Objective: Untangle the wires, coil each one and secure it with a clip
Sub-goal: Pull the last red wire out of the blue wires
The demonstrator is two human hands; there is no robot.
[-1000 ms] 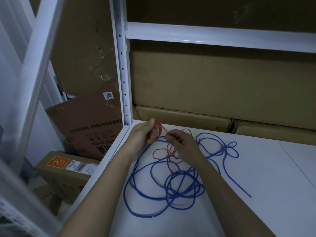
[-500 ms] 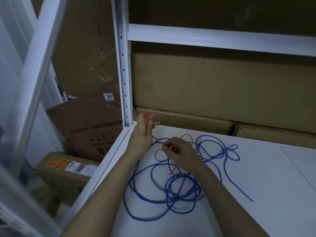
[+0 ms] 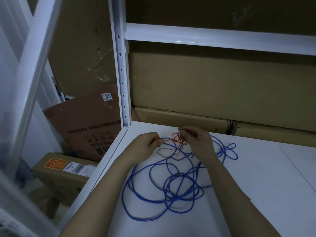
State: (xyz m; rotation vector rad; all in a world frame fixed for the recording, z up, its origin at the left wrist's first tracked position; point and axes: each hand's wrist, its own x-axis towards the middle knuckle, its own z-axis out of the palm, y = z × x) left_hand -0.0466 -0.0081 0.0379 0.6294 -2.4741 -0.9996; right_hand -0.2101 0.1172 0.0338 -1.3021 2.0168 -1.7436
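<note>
Red wire (image 3: 177, 142) now bunched in right hand (image 3: 199, 142) near shelf's (image 3: 256, 168) back edge, lowered left hand (image 3: 147, 144) pinching its end; blue wire (image 3: 164, 185) untouched, coiling under way.

My right hand (image 3: 196, 142) covers part of the red wire (image 3: 176, 140); my left hand (image 3: 147, 142) hides where its fingers pinch it. My forearms run off the bottom edge. Dim light blurs the box labels (image 3: 106, 96).

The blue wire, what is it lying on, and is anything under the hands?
The blue wire lies on the white shelf. Both hands pinch the red wire; parts beneath them are hidden.
</note>
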